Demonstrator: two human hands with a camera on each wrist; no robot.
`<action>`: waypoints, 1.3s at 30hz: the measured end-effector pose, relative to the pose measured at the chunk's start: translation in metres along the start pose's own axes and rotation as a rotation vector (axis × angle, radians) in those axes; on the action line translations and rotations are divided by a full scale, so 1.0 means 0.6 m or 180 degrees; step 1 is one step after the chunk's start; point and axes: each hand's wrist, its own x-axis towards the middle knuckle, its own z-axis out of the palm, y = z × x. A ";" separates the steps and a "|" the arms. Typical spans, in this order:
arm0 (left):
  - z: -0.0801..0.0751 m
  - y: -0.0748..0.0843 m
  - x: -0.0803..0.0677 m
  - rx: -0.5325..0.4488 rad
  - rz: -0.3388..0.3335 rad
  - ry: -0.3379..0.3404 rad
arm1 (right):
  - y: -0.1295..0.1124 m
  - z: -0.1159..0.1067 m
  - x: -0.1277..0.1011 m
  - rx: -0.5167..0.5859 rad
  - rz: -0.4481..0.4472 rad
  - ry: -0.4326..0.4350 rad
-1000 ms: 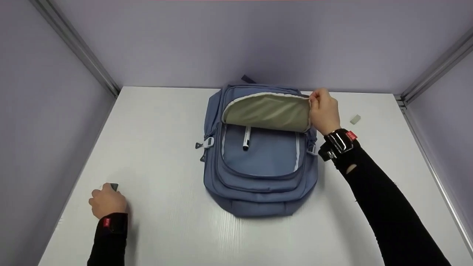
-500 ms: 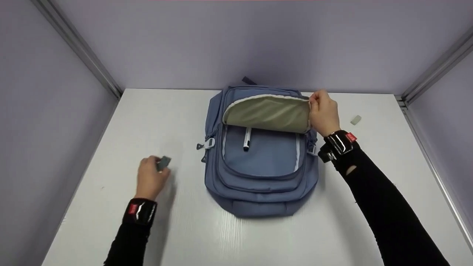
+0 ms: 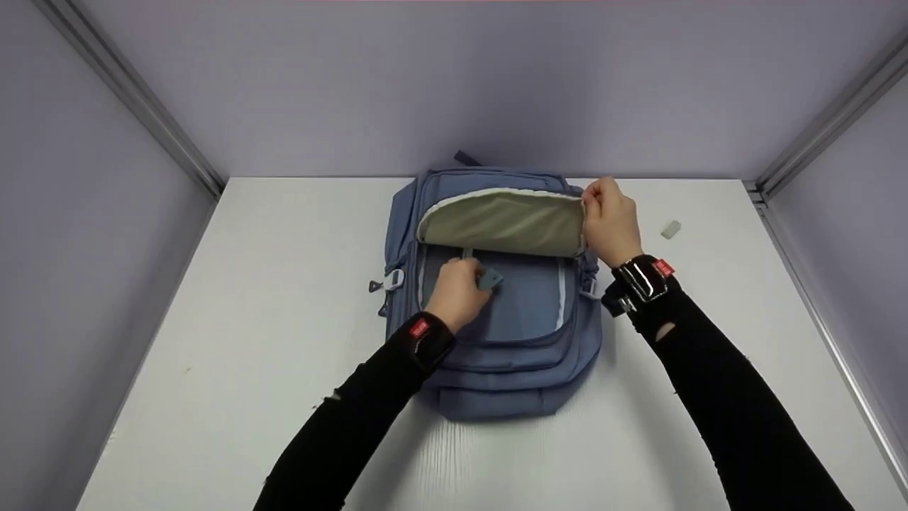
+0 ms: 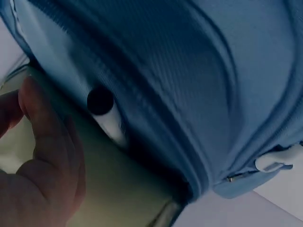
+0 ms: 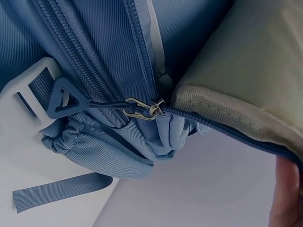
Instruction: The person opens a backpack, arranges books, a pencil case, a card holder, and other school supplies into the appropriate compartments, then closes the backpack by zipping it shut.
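Note:
A blue backpack (image 3: 489, 401) lies on its back on the white table, its front pocket unzipped. My right hand (image 3: 611, 221) pinches the right edge of the pocket's flap (image 3: 504, 223) and holds it folded up, olive lining showing. Over the open pocket, my left hand (image 3: 457, 292) holds a small grey-green block (image 3: 490, 279) between thumb and fingers; its exact kind I cannot tell. A white marker with a black cap (image 4: 100, 100) lies in the pocket, its upper part under the flap; the left hand mostly covers it in the head view.
A small pale block (image 3: 671, 229) lies on the table right of the backpack. White buckles (image 3: 394, 279) and a zip pull (image 5: 68, 98) hang at the bag's sides. Grey panels (image 3: 454, 85) enclose the table at the back and both sides.
My left hand has picked the grey-green block up from the table's left side and carried it right, over the open pocket. My right hand keeps holding the flap.

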 end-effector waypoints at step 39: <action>-0.076 -0.027 0.017 0.0532 0.0532 0.2013 | 0.195 -0.021 -0.017 -0.0722 0.0797 -0.0340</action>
